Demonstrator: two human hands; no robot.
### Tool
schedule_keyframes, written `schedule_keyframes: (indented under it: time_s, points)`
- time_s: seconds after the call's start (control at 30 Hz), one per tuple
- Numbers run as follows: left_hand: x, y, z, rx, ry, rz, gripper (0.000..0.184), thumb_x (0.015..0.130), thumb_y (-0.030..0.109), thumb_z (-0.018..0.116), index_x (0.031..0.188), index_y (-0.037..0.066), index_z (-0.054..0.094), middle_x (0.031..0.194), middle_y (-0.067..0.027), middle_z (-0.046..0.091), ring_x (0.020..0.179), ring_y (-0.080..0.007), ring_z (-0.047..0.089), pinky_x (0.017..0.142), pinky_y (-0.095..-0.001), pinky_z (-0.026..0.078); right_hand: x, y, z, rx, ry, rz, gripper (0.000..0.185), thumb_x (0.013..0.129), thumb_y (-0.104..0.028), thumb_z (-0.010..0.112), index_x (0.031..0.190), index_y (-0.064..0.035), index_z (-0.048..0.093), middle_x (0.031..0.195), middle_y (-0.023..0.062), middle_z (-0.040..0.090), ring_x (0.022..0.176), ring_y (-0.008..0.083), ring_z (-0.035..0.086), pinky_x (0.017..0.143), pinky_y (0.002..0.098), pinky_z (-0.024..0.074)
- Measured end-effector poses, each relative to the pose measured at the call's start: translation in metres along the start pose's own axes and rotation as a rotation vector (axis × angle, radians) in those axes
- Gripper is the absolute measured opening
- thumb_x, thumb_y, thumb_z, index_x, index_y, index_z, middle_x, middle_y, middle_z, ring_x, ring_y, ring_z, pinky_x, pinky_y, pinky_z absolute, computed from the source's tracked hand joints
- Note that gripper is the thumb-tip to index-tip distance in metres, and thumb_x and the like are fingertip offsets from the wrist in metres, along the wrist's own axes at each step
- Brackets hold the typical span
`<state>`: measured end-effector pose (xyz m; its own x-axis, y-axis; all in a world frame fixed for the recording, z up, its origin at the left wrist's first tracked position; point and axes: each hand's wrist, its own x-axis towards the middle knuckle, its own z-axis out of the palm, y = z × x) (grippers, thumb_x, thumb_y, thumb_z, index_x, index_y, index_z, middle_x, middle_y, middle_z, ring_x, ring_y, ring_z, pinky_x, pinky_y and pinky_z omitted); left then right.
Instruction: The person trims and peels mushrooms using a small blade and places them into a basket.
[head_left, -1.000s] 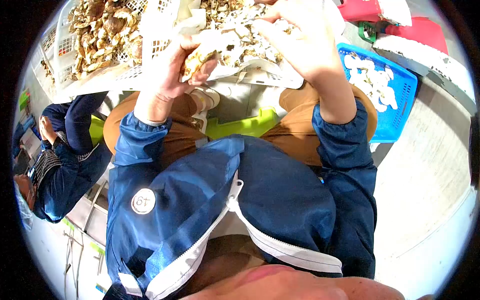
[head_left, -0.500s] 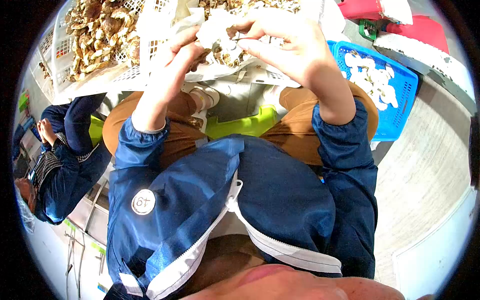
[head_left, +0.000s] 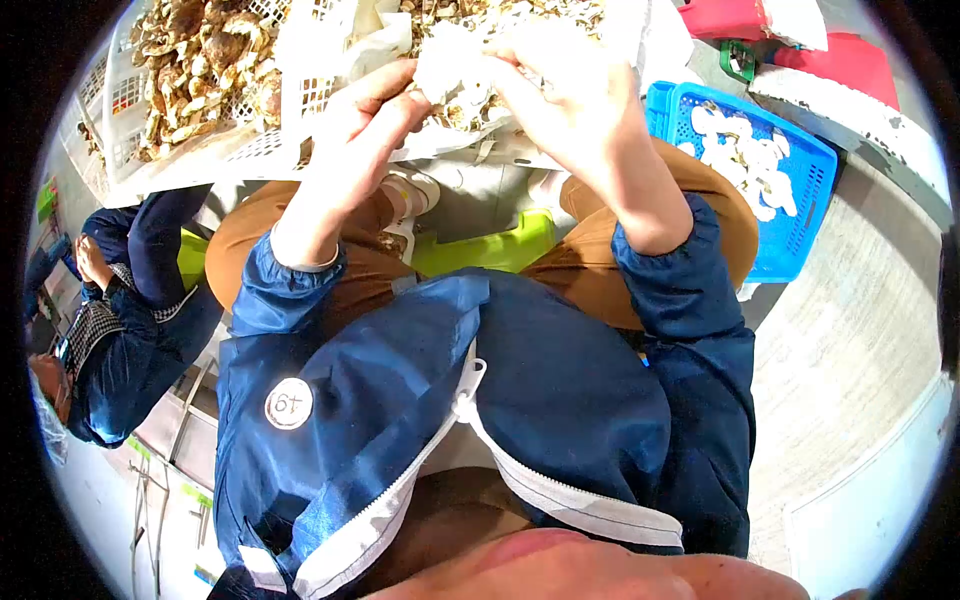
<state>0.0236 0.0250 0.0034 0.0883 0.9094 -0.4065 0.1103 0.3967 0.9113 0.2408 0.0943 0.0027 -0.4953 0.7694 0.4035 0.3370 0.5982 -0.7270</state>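
Observation:
My left hand [head_left: 370,120] is closed, with thumb and fingertips pinching the near-left edge of a pale mushroom [head_left: 447,62]. Glare washes out much of the mushroom's outline. On its other side, my right hand [head_left: 565,105] is closed too, its fingertips bent in against the mushroom. Whatever those right fingers grip is lost in the brightness. Both hands hover over a white-lined crate of mushroom trimmings [head_left: 470,112]. To their left, brown uncleaned mushrooms [head_left: 215,70] fill part of a white plastic crate [head_left: 170,180].
A blue basket [head_left: 790,245] with white mushroom pieces [head_left: 745,160] stands at the right. A lime-green stool [head_left: 490,245] shows between my knees. At the left sits another person [head_left: 130,330] in dark blue, hands together. Red items [head_left: 840,70] lie at the upper right.
My right hand has shifted left and turned, bringing its fingers closer to the left hand. My left hand has moved slightly right. The mushroom stays between them.

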Motion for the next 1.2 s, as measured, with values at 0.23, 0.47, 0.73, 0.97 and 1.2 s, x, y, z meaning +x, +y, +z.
schedule_keyframes:
  time_s: [0.23,0.47,0.73,0.97,1.2]
  points:
    - [0.008,-0.025,-0.013,-0.021,0.094,0.171,0.041,0.091,0.016,0.057,0.127,-0.004,0.059,0.101,-0.0061,0.067,0.087,-0.0106,0.061,0.078,-0.0230,0.049,0.016,0.002,-0.027,0.352,-0.025,0.165,0.005,0.085,-0.005,0.070,0.084,-0.0008,0.067,0.085,0.0101,0.067,0.079,0.0190,0.065,0.073,0.0327,0.0520]
    - [0.002,-0.001,-0.005,0.086,-0.002,0.124,0.037,0.092,0.011,0.057,0.125,-0.004,0.060,0.099,-0.0067,0.068,0.089,-0.0122,0.060,0.078,-0.0242,0.048,0.002,0.010,-0.023,0.243,-0.143,0.110,0.013,0.082,-0.012,0.076,0.088,-0.0032,0.069,0.095,0.0068,0.073,0.085,0.0182,0.068,0.079,0.0301,0.0537]
    - [0.003,-0.006,-0.005,0.017,0.004,0.054,0.036,0.091,0.011,0.059,0.122,-0.005,0.062,0.104,-0.0091,0.068,0.088,-0.0126,0.063,0.079,-0.0242,0.049,0.010,-0.014,-0.022,0.254,-0.114,0.484,0.006,0.085,-0.006,0.071,0.085,-0.0018,0.067,0.086,0.0075,0.068,0.080,0.0175,0.065,0.075,0.0300,0.0525]
    - [0.017,-0.028,-0.016,-0.801,-0.353,-0.035,0.041,0.099,0.029,0.041,0.117,-0.005,0.058,0.088,-0.0132,0.065,0.071,-0.0181,0.060,0.069,-0.0311,0.051,0.008,0.012,-0.032,0.291,0.176,0.364,0.007,0.087,-0.007,0.070,0.086,-0.0010,0.066,0.082,0.0060,0.064,0.072,0.0113,0.058,0.065,0.0247,0.0473]
    - [0.025,-0.030,0.002,-0.701,-0.031,0.014,0.037,0.098,0.022,0.057,0.130,0.004,0.054,0.113,-0.0072,0.062,0.097,-0.0170,0.058,0.088,-0.0322,0.047,0.017,-0.010,-0.043,0.004,0.042,0.510,0.016,0.083,-0.012,0.074,0.074,-0.0024,0.065,0.087,0.0071,0.058,0.086,0.0172,0.056,0.072,0.0317,0.0454]
